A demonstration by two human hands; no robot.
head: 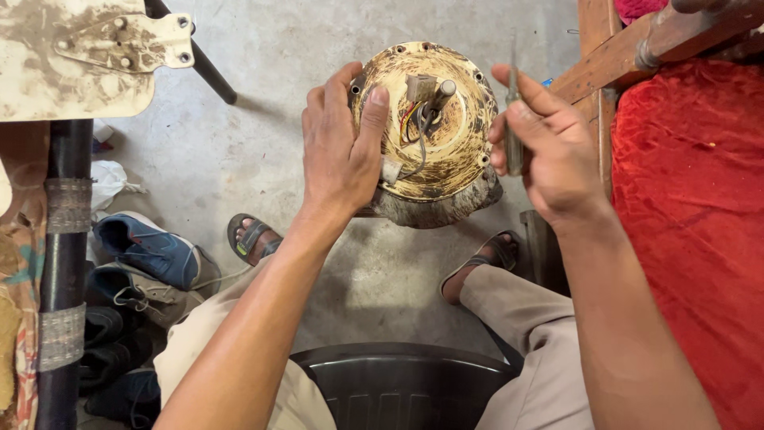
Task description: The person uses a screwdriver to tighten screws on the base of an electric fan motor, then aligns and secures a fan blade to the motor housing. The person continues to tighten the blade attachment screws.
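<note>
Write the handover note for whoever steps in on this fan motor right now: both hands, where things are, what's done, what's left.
Left hand: gripping the round, rust-stained motor housing at its left edge, thumb resting on the top face.
Right hand: closed on a slim screwdriver, held upright beside the housing's right edge.
Housing is held up above the concrete floor, between the knees; shaft and coloured wires stand exposed at the centre.
Done: top face is bare, several rim holes look empty.
Left: cannot tell whether any screws remain; the tip is not on one yet.
Nearby: a detached fan blade at upper left.
</note>
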